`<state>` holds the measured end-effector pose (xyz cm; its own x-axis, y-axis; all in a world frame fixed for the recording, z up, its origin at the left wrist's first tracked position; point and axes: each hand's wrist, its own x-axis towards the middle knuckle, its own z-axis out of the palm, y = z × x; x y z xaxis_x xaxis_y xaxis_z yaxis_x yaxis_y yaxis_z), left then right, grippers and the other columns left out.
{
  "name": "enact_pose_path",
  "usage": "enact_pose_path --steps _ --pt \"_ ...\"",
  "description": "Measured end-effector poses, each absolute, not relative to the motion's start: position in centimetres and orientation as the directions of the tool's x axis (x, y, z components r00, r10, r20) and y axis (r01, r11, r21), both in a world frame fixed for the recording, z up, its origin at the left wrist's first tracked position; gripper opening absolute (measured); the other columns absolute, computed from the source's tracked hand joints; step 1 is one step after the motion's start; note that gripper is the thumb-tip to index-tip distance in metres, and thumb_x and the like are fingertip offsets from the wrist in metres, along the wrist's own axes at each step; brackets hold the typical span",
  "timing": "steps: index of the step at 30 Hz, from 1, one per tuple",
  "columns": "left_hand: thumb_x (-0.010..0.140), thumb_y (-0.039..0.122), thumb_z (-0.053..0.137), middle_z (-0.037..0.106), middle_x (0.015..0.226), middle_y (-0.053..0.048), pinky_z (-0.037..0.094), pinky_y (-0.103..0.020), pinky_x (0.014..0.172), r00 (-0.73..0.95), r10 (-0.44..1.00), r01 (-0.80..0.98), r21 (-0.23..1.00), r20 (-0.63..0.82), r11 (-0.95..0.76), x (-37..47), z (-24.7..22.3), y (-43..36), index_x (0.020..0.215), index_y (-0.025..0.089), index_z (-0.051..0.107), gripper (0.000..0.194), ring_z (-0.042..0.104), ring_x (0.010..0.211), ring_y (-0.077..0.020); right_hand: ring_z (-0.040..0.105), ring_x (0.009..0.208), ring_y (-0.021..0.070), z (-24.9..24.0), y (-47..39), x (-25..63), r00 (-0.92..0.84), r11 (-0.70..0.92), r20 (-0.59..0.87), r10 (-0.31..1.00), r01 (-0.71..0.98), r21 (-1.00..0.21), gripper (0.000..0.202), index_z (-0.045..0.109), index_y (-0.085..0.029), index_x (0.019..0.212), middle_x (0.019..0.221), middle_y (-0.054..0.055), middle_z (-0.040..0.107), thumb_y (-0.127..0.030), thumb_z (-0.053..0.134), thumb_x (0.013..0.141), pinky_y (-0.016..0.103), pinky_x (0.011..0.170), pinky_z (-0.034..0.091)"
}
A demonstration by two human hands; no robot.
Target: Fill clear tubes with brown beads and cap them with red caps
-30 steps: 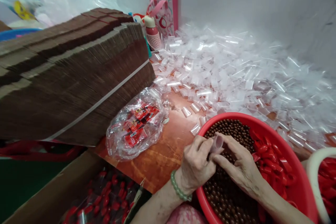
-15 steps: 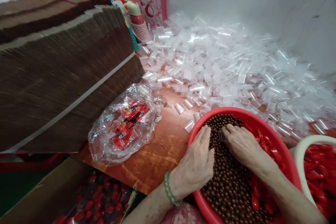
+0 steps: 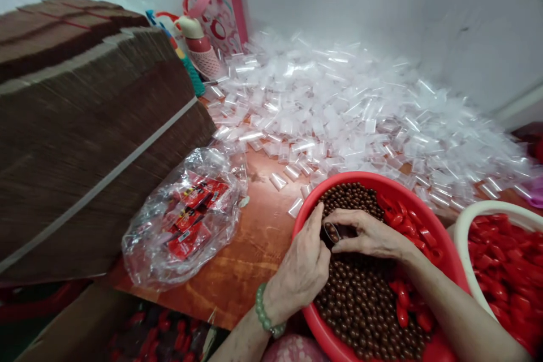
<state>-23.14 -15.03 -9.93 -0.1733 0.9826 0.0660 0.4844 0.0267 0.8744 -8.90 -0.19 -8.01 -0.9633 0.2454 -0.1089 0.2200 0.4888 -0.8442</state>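
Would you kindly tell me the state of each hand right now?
Left hand: fingers close beside the clear tube; its grip cannot be told.
Right hand: holding the clear tube, with brown balls inside.

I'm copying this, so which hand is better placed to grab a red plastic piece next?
Probably the right hand: it's nearer the red plastic pieces in the red basin, while the left hand is at the basin's opposite side. The right holds a tube of brown balls, though.
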Motion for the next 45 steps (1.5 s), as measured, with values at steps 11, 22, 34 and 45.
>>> enact_pose_path --steps 11,22,34,45 --pt "0.091 0.024 0.054 0.050 0.145 -0.012 0.040 -0.038 0.114 -0.052 0.996 -0.145 0.987 -0.076 0.068 -22.8 -9.1 -13.1 0.146 0.017 0.036 0.058 0.051 0.131 -0.0229 0.061 0.105 0.0186 -6.8 0.0 -7.6 -0.946 0.073 -0.099 0.309 0.127 -0.989 0.040 0.066 -0.020 0.118 0.112 0.003 0.068 -0.040 0.070 0.084 0.032 0.094 0.047" --pt "0.094 0.027 0.051 0.069 0.097 -0.007 0.053 -0.023 0.067 0.001 0.986 -0.121 0.979 -0.167 0.166 -22.8 -8.9 -12.7 0.132 0.014 0.052 0.040 0.063 0.072 -0.0121 0.065 0.085 0.0155 -5.9 -0.6 -7.3 -0.887 0.269 -0.062 0.458 0.205 -0.941 0.027 0.062 -0.019 0.112 0.096 0.002 0.069 -0.032 0.066 0.088 0.025 0.077 0.051" --pt "0.094 0.034 0.049 0.061 0.075 -0.002 0.048 -0.023 0.063 0.209 0.956 -0.052 0.974 -0.204 0.219 -23.5 -8.9 -12.7 0.107 0.013 0.056 0.026 0.058 0.065 -0.0126 0.054 0.079 0.0126 -5.6 -0.6 -6.9 -0.921 0.449 0.016 0.389 0.175 -0.876 0.020 0.057 -0.020 0.098 0.090 0.000 0.058 -0.026 0.071 0.085 0.022 0.070 0.042" --pt "0.092 0.040 0.051 0.059 0.075 -0.003 0.047 -0.023 0.063 0.188 0.955 -0.135 0.957 -0.229 0.256 -23.5 -8.6 -12.3 0.101 0.013 0.056 0.028 0.057 0.066 -0.0130 0.054 0.084 0.0138 -6.1 -0.8 -7.1 -0.897 0.380 0.007 0.442 0.180 -0.907 0.022 0.059 -0.022 0.099 0.092 -0.001 0.058 -0.030 0.072 0.084 0.024 0.077 0.042"
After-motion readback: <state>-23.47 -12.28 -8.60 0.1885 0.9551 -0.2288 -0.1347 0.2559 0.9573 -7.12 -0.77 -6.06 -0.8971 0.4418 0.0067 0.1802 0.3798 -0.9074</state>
